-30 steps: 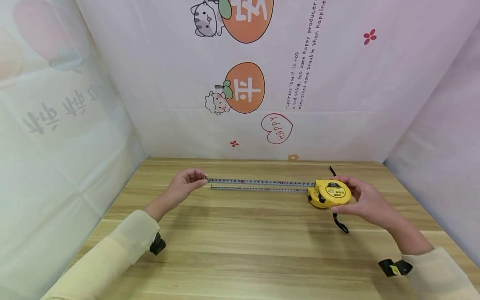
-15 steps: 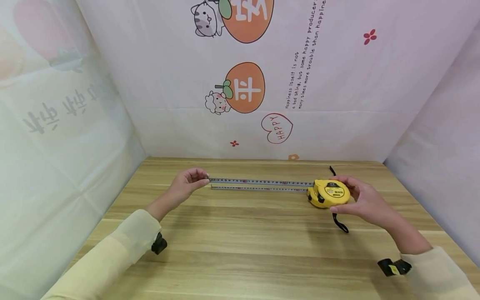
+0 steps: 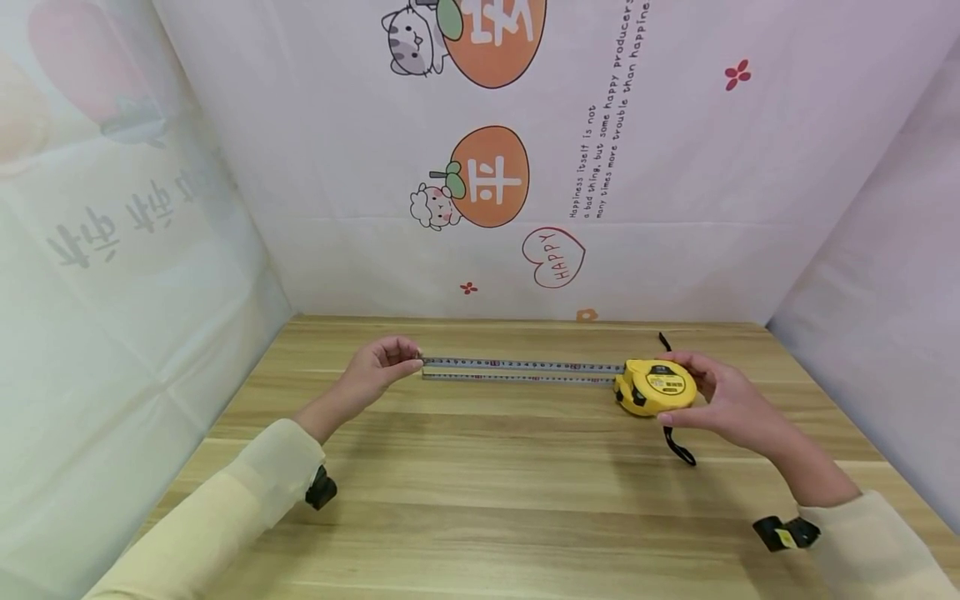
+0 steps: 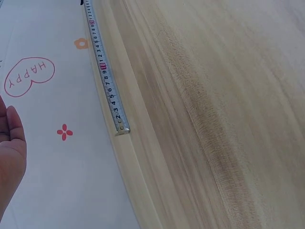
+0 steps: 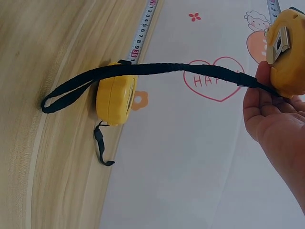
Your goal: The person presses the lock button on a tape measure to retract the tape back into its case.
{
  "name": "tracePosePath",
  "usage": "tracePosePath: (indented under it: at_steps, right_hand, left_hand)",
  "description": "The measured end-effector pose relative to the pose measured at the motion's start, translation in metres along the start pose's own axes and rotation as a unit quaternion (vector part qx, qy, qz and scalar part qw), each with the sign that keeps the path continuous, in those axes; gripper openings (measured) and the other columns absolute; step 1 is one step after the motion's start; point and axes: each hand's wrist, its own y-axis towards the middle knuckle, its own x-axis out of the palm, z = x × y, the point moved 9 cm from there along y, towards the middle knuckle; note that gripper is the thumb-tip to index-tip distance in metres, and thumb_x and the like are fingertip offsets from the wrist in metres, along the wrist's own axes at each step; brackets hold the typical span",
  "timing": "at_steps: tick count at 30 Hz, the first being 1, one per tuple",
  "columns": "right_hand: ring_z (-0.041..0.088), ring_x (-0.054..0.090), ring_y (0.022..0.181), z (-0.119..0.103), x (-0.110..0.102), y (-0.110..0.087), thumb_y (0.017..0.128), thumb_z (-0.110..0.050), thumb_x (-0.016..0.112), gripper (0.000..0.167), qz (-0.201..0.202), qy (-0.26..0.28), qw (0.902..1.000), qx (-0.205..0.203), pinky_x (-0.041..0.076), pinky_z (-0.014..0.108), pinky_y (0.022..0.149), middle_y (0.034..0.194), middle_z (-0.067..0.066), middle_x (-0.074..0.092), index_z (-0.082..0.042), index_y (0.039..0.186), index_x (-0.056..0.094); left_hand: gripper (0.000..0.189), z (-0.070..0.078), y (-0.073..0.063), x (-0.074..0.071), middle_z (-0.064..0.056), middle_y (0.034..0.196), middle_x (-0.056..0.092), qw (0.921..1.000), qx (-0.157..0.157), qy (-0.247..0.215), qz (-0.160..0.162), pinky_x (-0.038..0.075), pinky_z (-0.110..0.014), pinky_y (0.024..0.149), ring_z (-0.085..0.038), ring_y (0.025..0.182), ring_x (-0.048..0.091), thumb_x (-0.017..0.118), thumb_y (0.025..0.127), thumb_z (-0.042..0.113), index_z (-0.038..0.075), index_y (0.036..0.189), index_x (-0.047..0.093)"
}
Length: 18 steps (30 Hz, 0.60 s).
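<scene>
In the head view my left hand (image 3: 382, 367) pinches the end of a steel blade (image 3: 525, 364), stretched across to a yellow tape measure (image 3: 671, 385). My right hand (image 3: 735, 408) grips that tape measure's case from its right side, thumb at the front. In the right wrist view the case is raised, its belt clip (image 5: 281, 44) showing and a black strap (image 5: 157, 70) trailing from it. A second yellow tape measure (image 5: 114, 100) lies on the table, partly hidden behind the held one in the head view. Its drawn-out blade (image 4: 107, 83) lies along the table, its hooked end near my left hand.
The wooden table (image 3: 480, 500) runs up to a white printed backdrop (image 3: 337, 208), with white cloth walls on both sides. A black looped strap (image 3: 681, 450) hangs in front of the cases. Each sleeve carries a black wrist camera (image 3: 321, 487).
My left hand has shifted slightly right and my right hand slightly left. The held blade between them has shortened a little. The tape measure on the table stays still.
</scene>
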Motion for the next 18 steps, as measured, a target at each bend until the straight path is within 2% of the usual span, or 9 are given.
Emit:
tracePosePath:
  at_steps: [8, 18]
  right_hand:
    - [0.004, 0.056, 0.105, 0.0016, 0.0014, -0.0006, 0.078, 0.0, 0.08, 0.062, 0.0, 0.005, 1.0, -0.002, 0.044, 0.015, 0.086, 0.125, 0.006, 0.055, 0.003, 0.131, 0.049]
    - [0.003, 0.054, 0.107, 0.0056, 0.002, -0.0016, 0.078, -0.004, 0.081, 0.066, -0.004, -0.004, 1.0, 0.005, 0.045, 0.016, 0.084, 0.129, 0.015, 0.052, 0.003, 0.135, 0.047]
  left_hand:
    - [0.018, 0.0012, 0.0011, 0.0027, -0.011, 0.097, 0.063, 1.0, 0.002, -0.005, 0.0, 0.051, -0.026, 0.074, -0.018, 0.083, 0.059, 0.067, 0.093, 0.011, 0.0, 0.106, 0.062]
    - [0.019, 0.0002, 0.0012, 0.0052, -0.023, 0.103, 0.061, 0.9999, 0.008, -0.001, -0.006, 0.052, -0.027, 0.075, -0.018, 0.084, 0.059, 0.067, 0.094, 0.012, -0.001, 0.107, 0.062]
